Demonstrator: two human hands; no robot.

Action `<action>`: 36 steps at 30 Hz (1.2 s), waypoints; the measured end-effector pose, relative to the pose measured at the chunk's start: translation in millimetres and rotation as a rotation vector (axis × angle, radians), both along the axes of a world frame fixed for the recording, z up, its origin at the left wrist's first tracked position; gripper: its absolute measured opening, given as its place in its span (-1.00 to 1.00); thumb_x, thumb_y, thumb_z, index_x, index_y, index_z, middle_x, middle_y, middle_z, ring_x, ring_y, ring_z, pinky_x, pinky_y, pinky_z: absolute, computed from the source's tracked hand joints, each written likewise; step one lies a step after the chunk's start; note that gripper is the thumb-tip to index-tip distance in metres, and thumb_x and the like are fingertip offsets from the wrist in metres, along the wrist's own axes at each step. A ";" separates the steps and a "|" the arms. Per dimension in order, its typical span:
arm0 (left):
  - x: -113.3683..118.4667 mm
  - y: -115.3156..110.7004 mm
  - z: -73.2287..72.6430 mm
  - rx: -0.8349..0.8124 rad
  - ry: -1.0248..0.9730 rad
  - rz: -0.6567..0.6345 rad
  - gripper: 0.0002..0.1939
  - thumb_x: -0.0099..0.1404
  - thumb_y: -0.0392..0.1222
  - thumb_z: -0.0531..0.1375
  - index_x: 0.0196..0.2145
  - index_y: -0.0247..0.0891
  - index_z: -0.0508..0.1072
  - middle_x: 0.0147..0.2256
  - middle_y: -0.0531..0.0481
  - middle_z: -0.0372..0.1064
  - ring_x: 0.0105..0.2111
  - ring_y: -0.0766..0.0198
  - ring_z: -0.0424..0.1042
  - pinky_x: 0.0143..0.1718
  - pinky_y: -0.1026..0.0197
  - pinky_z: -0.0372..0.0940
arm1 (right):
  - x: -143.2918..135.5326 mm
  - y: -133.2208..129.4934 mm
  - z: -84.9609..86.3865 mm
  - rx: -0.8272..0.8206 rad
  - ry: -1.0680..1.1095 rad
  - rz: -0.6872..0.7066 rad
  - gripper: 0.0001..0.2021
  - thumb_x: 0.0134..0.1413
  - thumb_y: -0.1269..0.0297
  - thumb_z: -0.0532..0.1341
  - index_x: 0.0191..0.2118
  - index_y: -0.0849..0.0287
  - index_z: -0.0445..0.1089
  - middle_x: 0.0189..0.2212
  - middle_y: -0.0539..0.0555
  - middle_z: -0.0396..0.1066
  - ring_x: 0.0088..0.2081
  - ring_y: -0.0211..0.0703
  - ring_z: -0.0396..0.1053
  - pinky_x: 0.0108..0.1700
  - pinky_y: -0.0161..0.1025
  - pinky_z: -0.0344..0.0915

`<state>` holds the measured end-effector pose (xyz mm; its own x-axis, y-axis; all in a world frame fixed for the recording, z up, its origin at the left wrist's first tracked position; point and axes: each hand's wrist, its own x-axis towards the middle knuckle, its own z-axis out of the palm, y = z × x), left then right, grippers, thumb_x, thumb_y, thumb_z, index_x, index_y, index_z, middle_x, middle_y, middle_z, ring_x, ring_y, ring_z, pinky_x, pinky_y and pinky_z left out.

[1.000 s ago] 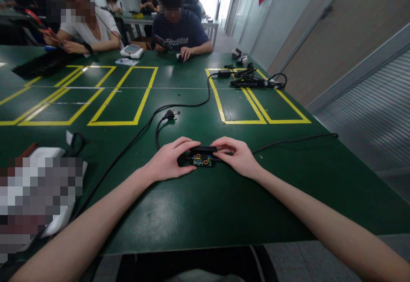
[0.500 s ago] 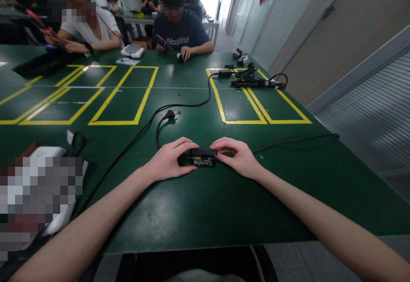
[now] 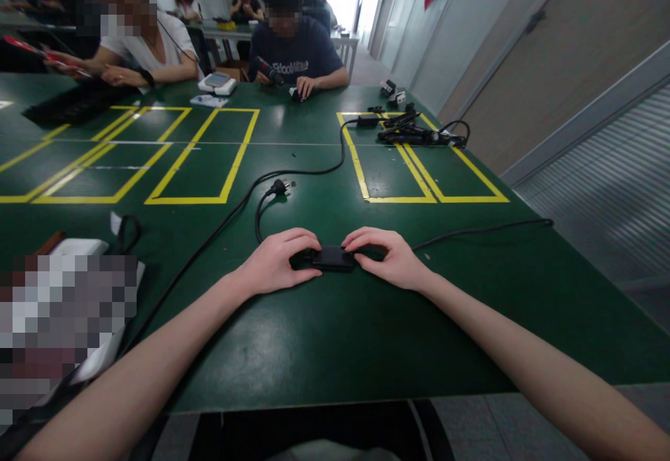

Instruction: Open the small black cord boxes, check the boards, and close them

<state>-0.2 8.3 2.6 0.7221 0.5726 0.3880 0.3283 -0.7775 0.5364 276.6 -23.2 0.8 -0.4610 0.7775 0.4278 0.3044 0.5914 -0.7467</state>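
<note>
A small black power adapter [image 3: 333,258] lies on the green table in front of me, its cover lying over the circuit board so that no green board shows. My left hand [image 3: 280,263] grips its left end between thumb and fingers. At the right end, my right hand [image 3: 384,259] holds it with thumb and fingertips. From the left side a short black cord curves up to a plug [image 3: 278,187]. A thin black cable [image 3: 481,229] runs off to the right from behind my right hand.
Yellow tape rectangles [image 3: 400,200] mark the green table [image 3: 314,356]. Black adapters and bundled cables [image 3: 419,133] lie at the far right. One long cord [image 3: 225,220] crosses on the left, near a white blurred object [image 3: 84,248]. Two people sit opposite, one holding a dark tool [image 3: 269,70].
The adapter's cover, tilted up before with the circuit board exposed, now lies down over the board. Both my hands stay at its ends. The person at left has moved a red object leftward.
</note>
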 end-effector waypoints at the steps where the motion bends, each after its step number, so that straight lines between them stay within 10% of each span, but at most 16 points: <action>1: 0.0 0.4 -0.3 -0.008 0.003 0.000 -0.73 0.30 -0.16 0.37 -0.08 -0.24 0.48 -0.09 -0.10 0.53 -0.12 0.16 0.55 -0.07 0.15 0.46 | 0.5 -0.1 0.3 0.020 -0.020 0.013 -0.80 0.19 0.48 0.22 -0.15 0.14 0.55 -0.13 0.14 0.60 -0.10 -0.09 0.58 0.03 -0.07 0.52; 15: 6.4 -4.8 5.9 0.107 0.245 0.006 -0.62 0.35 -0.05 0.26 0.05 -0.25 0.41 -0.16 -0.09 0.51 -0.20 0.12 0.54 -0.17 0.15 0.40 | -5.0 0.0 -6.8 0.316 -0.403 0.043 -0.66 0.29 0.34 0.23 0.15 0.18 0.41 -0.11 0.22 0.56 -0.14 0.02 0.47 -0.10 -0.02 0.44; 36: 9.6 -7.9 7.7 0.195 0.364 -0.033 -0.60 0.49 0.06 0.15 0.09 -0.28 0.43 -0.21 -0.10 0.54 -0.25 0.11 0.57 -0.20 0.15 0.38 | -8.9 -8.6 2.7 0.434 -0.506 0.040 -0.67 0.47 0.10 0.12 0.03 0.28 0.43 -0.24 0.20 0.56 -0.27 -0.03 0.47 -0.25 -0.13 0.35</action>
<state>9.4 0.4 10.3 0.8490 0.4877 0.2031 0.4424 -0.8665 0.2314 267.7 -31.7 3.5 -0.7121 0.5615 0.4215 0.5264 0.8242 -0.2087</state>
